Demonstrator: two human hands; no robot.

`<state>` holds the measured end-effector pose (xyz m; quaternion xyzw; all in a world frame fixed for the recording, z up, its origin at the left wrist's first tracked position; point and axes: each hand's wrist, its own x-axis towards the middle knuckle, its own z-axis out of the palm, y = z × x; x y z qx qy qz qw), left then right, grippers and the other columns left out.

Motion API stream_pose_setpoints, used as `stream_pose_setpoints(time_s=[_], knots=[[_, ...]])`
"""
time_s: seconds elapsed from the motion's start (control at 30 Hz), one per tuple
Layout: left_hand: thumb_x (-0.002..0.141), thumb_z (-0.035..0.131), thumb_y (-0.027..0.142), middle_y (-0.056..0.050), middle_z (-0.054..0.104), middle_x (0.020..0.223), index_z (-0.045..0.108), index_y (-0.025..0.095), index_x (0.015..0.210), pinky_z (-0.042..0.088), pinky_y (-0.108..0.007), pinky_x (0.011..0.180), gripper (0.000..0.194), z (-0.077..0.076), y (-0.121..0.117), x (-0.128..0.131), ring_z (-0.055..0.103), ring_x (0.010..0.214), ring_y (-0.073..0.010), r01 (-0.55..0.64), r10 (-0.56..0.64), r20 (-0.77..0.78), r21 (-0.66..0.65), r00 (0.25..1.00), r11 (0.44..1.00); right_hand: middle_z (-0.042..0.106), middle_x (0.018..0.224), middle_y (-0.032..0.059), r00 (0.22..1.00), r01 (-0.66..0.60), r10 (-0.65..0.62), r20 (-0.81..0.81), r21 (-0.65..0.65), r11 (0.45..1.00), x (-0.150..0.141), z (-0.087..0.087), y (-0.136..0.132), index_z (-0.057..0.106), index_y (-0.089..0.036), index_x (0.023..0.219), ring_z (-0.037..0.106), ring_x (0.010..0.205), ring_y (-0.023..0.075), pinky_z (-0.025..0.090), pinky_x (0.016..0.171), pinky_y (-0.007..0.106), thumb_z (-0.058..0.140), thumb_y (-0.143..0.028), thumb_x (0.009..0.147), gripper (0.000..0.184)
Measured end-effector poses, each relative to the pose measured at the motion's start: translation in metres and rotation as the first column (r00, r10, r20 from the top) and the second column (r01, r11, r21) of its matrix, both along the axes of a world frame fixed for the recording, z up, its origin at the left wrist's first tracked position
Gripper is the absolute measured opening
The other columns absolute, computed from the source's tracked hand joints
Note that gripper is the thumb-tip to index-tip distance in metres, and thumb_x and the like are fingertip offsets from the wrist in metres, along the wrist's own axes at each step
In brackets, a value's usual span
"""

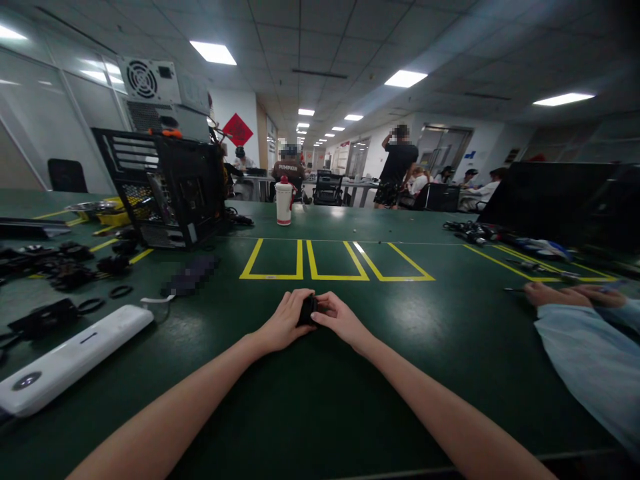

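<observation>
Both my hands meet over the middle of the dark green table. My left hand and my right hand are closed together around a small black object, which shows only between the fingers. What the object is cannot be made out. Just beyond the hands, yellow outlined boxes are marked on the table.
A long white device lies at left, beside black parts and rings. An open black computer case stands at back left, a white bottle behind the boxes. A co-worker's hands and light blue sleeve rest at right. Tools lie far right.
</observation>
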<state>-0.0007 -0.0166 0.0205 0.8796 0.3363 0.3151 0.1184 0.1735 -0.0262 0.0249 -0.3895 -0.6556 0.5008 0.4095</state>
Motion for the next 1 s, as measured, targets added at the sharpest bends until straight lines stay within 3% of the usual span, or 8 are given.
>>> stream_pose_setpoints(time_s=[0.1,0.23,0.47,0.67,0.83,1.0], knots=[[0.073,0.057,0.027,-0.009,0.040,0.117,0.027,0.023,0.121,0.036,-0.044,0.087,0.057,0.0009,-0.0002,-0.0001,0.042,0.103,-0.0240,0.006,-0.006,-0.007,0.000,1.000,1.000,0.054,0.096,0.0018,0.999,-0.025,0.025,-0.039,0.000,1.000,0.0000,0.0030,-0.0021,0.049,-0.022,0.093,0.054,0.093,0.0165,0.043,0.084,0.036,0.063,-0.031,0.067,0.031],[0.072,0.058,0.027,-0.008,0.039,0.118,0.026,0.024,0.122,0.036,-0.044,0.088,0.059,0.0033,-0.0019,-0.0006,0.042,0.104,-0.0236,0.004,-0.004,-0.001,-0.006,1.000,1.000,0.054,0.093,0.0017,0.999,0.030,-0.029,-0.027,0.037,0.999,-0.0014,0.0057,-0.0039,0.052,-0.021,0.088,0.052,0.093,0.0161,0.042,0.085,0.036,0.053,-0.036,0.074,0.020],[0.073,0.058,0.026,-0.008,0.038,0.119,0.025,0.023,0.123,0.036,-0.042,0.089,0.060,0.0024,-0.0014,-0.0016,0.041,0.103,-0.0226,0.013,-0.014,-0.006,-0.019,1.000,1.000,0.054,0.100,0.0042,0.998,0.055,-0.055,0.036,0.009,0.998,-0.0014,0.0017,0.0005,0.052,-0.019,0.098,0.053,0.094,0.0174,0.042,0.085,0.039,0.052,-0.035,0.075,0.029],[0.073,0.057,0.026,-0.008,0.039,0.117,0.026,0.022,0.122,0.036,-0.039,0.089,0.059,0.0010,-0.0008,-0.0026,0.041,0.102,-0.0215,0.011,-0.011,-0.014,-0.011,1.000,1.000,0.054,0.101,0.0015,0.998,-0.014,0.013,-0.057,-0.014,1.000,-0.0015,0.0050,-0.0035,0.050,-0.021,0.093,0.056,0.093,0.0174,0.045,0.082,0.035,0.063,-0.025,0.065,0.031],[0.073,0.058,0.026,-0.008,0.038,0.118,0.025,0.022,0.122,0.035,-0.041,0.090,0.059,0.0014,-0.0009,-0.0022,0.040,0.104,-0.0227,0.013,-0.013,-0.016,-0.004,1.000,1.000,0.055,0.096,0.0023,0.998,0.026,-0.025,-0.055,0.023,0.999,-0.0033,0.0040,-0.0023,0.051,-0.019,0.089,0.056,0.091,0.0156,0.043,0.084,0.035,0.057,-0.030,0.072,0.021],[0.073,0.058,0.026,-0.008,0.040,0.116,0.025,0.022,0.122,0.035,-0.041,0.090,0.059,0.0011,-0.0003,-0.0016,0.040,0.103,-0.0228,0.014,-0.015,-0.011,-0.009,1.000,1.000,0.056,0.099,0.0048,0.999,0.049,-0.049,-0.013,-0.013,0.999,-0.0014,-0.0012,0.0029,0.051,-0.018,0.097,0.055,0.093,0.0170,0.041,0.086,0.038,0.058,-0.031,0.070,0.030]])
